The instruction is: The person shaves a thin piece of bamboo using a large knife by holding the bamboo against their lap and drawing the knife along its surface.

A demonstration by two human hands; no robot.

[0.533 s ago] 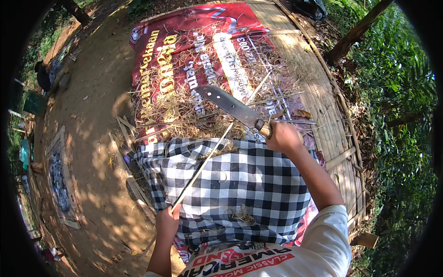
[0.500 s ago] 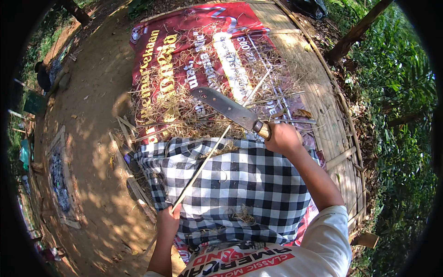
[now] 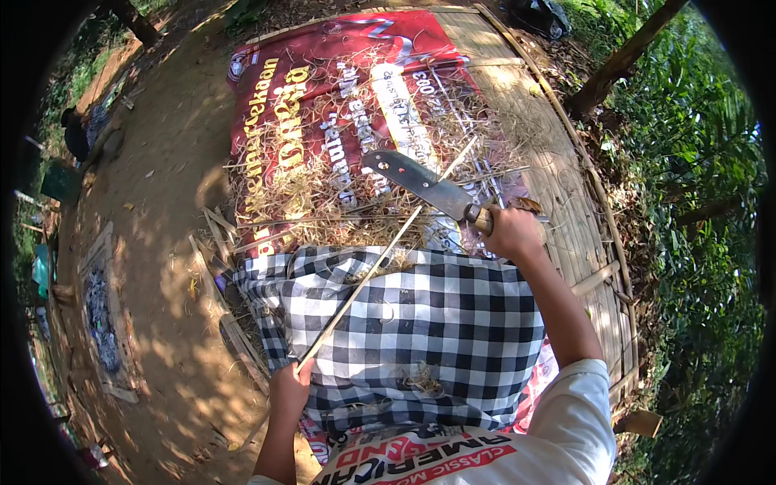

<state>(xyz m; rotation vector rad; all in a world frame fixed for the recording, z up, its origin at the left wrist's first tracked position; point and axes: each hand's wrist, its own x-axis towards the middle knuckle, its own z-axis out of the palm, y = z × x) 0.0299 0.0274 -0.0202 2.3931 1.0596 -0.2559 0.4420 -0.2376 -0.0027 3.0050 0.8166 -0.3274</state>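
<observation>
My left hand (image 3: 289,388), low and left of centre, is closed around the near end of a thin pale bamboo strip (image 3: 364,284). The strip slants up and to the right across my lap, over a black-and-white checked cloth (image 3: 453,323). In my right hand (image 3: 516,233) is the wooden handle of a large broad-bladed knife (image 3: 420,182). Its dark blade points up and to the left, crossing over the strip near the strip's far part. Whether the edge touches the strip, I cannot tell. Curly pale shavings (image 3: 299,190) lie beyond the cloth.
A red printed banner (image 3: 323,48) covers much of a slatted bamboo platform (image 3: 558,178). Several thin strips lie across it among the shavings. Bare earth with a framed ash pit (image 3: 101,307) stretches to the left. Green plants (image 3: 695,153) and a slanted trunk (image 3: 622,61) stand at right.
My right hand has shifted right with the knife, and the blade crosses the strip slightly farther up. My left hand has moved a little down and left, still holding the strip.
</observation>
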